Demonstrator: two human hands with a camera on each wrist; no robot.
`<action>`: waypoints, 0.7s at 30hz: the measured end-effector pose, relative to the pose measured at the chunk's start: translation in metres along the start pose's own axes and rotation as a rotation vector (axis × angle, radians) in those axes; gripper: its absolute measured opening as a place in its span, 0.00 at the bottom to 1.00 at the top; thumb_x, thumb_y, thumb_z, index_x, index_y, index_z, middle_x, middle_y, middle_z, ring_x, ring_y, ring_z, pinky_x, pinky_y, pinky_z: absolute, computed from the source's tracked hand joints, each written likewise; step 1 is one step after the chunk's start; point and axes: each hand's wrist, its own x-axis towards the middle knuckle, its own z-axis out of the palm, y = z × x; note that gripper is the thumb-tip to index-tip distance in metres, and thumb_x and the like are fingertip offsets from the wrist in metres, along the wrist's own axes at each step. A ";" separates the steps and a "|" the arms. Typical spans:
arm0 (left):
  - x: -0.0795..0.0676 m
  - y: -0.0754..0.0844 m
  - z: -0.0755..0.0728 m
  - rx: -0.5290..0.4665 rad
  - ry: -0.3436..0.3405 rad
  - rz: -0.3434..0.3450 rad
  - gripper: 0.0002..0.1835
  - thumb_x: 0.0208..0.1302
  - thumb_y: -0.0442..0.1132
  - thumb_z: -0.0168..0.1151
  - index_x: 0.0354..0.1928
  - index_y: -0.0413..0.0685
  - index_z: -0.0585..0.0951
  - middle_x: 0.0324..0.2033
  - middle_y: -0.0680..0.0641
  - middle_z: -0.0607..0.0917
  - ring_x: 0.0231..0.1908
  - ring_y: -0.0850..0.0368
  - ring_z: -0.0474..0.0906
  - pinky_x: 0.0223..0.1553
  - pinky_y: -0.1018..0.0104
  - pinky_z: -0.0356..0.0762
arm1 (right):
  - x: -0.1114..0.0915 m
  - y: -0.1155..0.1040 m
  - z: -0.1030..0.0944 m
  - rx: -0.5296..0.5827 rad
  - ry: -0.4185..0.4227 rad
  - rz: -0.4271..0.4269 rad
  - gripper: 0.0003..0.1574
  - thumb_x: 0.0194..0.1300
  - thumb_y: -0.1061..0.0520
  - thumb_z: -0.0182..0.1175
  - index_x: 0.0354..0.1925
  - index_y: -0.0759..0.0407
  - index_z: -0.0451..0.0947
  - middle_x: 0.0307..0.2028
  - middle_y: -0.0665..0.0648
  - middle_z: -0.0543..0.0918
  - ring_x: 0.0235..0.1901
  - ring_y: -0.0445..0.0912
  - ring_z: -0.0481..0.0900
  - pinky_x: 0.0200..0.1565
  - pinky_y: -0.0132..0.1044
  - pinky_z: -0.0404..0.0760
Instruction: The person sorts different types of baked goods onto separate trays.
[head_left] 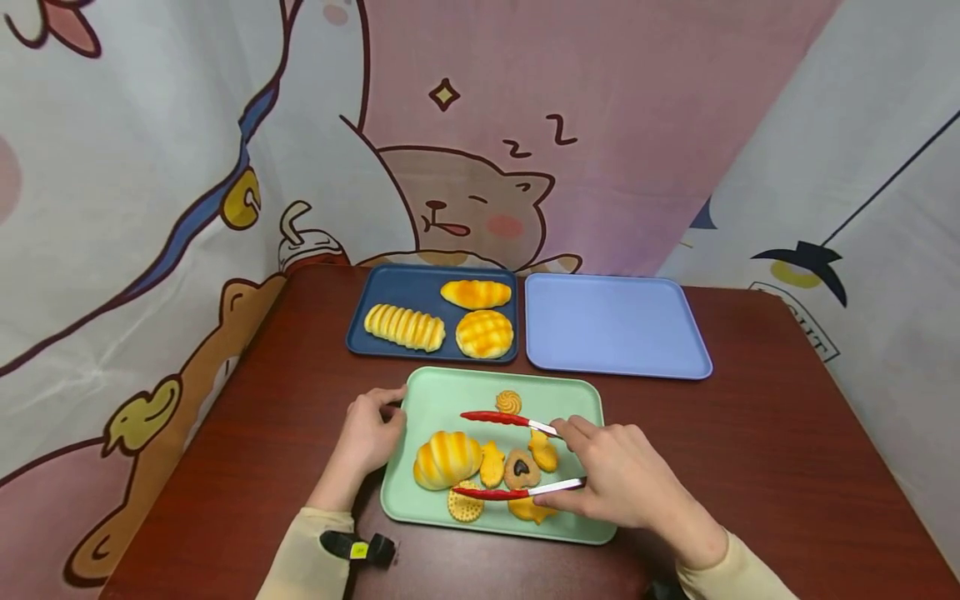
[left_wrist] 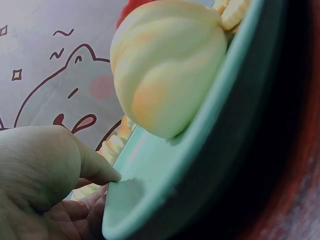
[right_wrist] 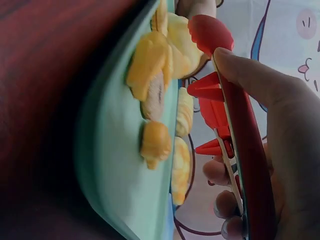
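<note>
My left hand (head_left: 372, 429) pinches the left rim of the green tray (head_left: 450, 390), thumb on top and fingers beneath in the left wrist view. The right hand (head_left: 626, 467) grips red-tipped tongs (head_left: 495, 494), whose arms are spread apart over the tray. Nothing is clamped between their tips. Beneath them lie a ridged bread roll (head_left: 444, 458), a heart cookie (head_left: 522, 469) with a dark centre, a round dotted cracker (head_left: 466, 505) and several yellow cookies (head_left: 491, 464). A swirl cookie (head_left: 508, 401) sits just beyond the far tong arm.
Behind the green tray, a dark blue tray (head_left: 401, 287) carries a sliced loaf (head_left: 405, 326), an oval bun (head_left: 477, 293) and a round bun (head_left: 484, 334). To its right lies a light blue tray (head_left: 615, 325). A cartoon-printed cloth (head_left: 615, 125) hangs behind the brown table (head_left: 255, 450).
</note>
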 end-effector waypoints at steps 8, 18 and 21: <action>0.000 -0.001 0.000 0.001 -0.010 -0.011 0.22 0.71 0.28 0.60 0.66 0.36 0.82 0.60 0.40 0.84 0.48 0.47 0.83 0.44 0.53 0.83 | 0.004 -0.005 0.013 -0.018 -0.030 -0.013 0.51 0.54 0.13 0.65 0.50 0.54 0.85 0.27 0.40 0.73 0.14 0.34 0.57 0.17 0.32 0.60; 0.001 -0.001 -0.001 -0.001 -0.014 -0.011 0.22 0.71 0.28 0.60 0.66 0.37 0.83 0.60 0.41 0.84 0.47 0.47 0.83 0.44 0.53 0.83 | 0.007 -0.002 0.018 -0.041 -0.004 -0.042 0.46 0.57 0.14 0.63 0.45 0.52 0.84 0.24 0.38 0.66 0.13 0.35 0.56 0.16 0.33 0.57; 0.000 -0.001 -0.001 -0.004 -0.014 -0.012 0.22 0.71 0.28 0.61 0.65 0.37 0.83 0.60 0.41 0.84 0.47 0.47 0.83 0.44 0.53 0.83 | 0.007 -0.002 0.019 -0.034 0.001 -0.046 0.46 0.56 0.15 0.64 0.44 0.52 0.85 0.24 0.38 0.67 0.13 0.34 0.55 0.16 0.33 0.56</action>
